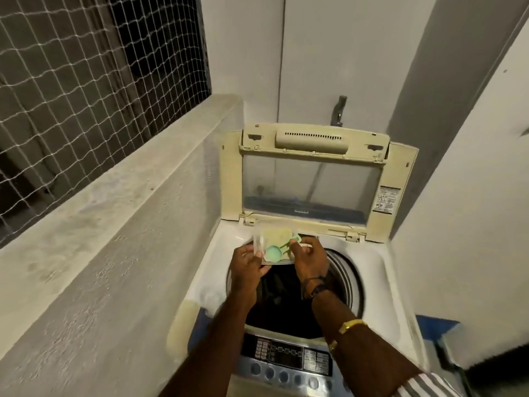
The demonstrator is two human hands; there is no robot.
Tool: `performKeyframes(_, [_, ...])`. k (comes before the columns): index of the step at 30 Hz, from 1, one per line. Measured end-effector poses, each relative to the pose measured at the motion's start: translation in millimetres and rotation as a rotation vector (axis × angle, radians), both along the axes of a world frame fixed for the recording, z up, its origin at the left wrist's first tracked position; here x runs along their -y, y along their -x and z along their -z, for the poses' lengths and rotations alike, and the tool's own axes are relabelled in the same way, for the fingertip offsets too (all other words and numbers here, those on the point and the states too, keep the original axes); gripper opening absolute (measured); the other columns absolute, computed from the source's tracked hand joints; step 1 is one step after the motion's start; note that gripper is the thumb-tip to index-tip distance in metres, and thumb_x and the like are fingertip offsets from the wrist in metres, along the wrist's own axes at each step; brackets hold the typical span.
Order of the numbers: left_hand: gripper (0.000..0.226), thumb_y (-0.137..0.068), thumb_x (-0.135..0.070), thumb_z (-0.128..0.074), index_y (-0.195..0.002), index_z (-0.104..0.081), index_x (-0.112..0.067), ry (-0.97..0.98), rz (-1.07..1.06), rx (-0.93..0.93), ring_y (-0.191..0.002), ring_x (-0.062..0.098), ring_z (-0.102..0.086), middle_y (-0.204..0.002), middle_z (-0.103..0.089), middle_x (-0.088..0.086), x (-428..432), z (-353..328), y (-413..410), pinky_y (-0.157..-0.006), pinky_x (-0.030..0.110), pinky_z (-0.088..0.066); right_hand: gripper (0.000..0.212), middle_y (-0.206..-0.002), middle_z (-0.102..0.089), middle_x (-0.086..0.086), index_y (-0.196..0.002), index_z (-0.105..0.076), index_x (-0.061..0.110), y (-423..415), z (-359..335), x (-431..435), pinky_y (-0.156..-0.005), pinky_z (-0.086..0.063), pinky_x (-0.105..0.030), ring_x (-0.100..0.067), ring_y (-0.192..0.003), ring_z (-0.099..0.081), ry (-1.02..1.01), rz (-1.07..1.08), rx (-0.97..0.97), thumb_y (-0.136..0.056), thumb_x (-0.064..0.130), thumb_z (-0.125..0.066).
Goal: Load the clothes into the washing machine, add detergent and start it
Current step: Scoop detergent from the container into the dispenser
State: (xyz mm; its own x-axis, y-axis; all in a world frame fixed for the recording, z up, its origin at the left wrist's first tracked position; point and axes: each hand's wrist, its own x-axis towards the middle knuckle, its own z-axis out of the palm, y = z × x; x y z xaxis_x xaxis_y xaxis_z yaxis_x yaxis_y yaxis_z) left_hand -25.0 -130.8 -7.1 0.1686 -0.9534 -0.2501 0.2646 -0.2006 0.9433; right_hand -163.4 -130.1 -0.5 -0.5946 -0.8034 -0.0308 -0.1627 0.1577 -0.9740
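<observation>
Nothing here you can properly read.

- Washing machine lid (232, 179), raised: a small pale wordmark (302, 212) runs along the lower edge of its window. You see it reversed through the glass, and the letters are too small to make out.
- Sticker (385, 200) on the lid's right frame: black print on white, dark header bar, illegible.
- Control panel (286, 355) nearest you: button captions and display markings, all blurred.
</observation>
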Motion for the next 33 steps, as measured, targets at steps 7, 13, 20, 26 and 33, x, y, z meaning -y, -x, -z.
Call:
performKeyframes(7, [0.012,-0.099,0.000,-0.055,-0.104,-0.054,-0.011,-0.034,0.134,0.001,-0.099,0.025,-0.068,-0.106,-0.066,0.011,18,10,-5,-0.080,0.038,-0.061,0.021,-0.080,-0.069,0.002,-0.089,-0.072,0.016,3,17,4,-0.076,-0.049,-0.030,-0.018,-0.079,-0.064,-0.006,0.162,-0.063,-0.080,0.033,-0.081])
performKeyframes(13, [0.024,-0.095,-0.003,-0.062,-0.117,-0.055,-0.007,-0.034,0.164,0.053,-0.104,0.024,-0.068,-0.119,-0.065,0.013,26,28,-11,-0.075,0.032,-0.062,0.015,-0.063,-0.064,-0.001,-0.081,-0.064,0.025,3,31,6,-0.072,-0.059,-0.049,-0.025,-0.066,-0.067,0.066,0.185,0.017,-0.079,0.033,-0.076])
performKeyframes(20, [0.042,-0.098,-0.006,-0.059,-0.139,-0.053,-0.012,0.012,0.202,0.074,-0.106,0.020,-0.070,-0.124,-0.067,0.007,28,28,-5,-0.079,0.035,-0.062,0.016,-0.098,-0.073,0.004,-0.104,-0.068,0.027,17,37,9,-0.081,-0.060,-0.042,-0.015,-0.093,-0.070,0.191,0.097,-0.134,-0.091,0.029,-0.058])
performKeyframes(26, [0.034,-0.102,-0.012,-0.053,-0.136,-0.056,-0.016,-0.001,0.186,0.008,-0.103,0.016,-0.070,-0.114,-0.069,-0.001,24,23,1,-0.079,0.037,-0.062,0.017,-0.089,-0.072,0.005,-0.094,-0.068,0.016,37,32,15,-0.074,-0.056,-0.032,-0.010,-0.081,-0.066,0.202,-0.030,-0.265,-0.096,0.007,-0.053])
performKeyframes(33, [0.034,-0.103,-0.026,-0.053,-0.135,-0.058,-0.015,-0.041,0.165,-0.015,-0.105,0.020,-0.069,-0.120,-0.068,0.007,22,17,6,-0.073,0.035,-0.063,0.020,-0.078,-0.067,0.000,-0.092,-0.062,0.018,47,40,15,-0.068,-0.055,-0.034,-0.018,-0.068,-0.062,0.153,-0.137,-0.244,-0.101,0.007,-0.047])
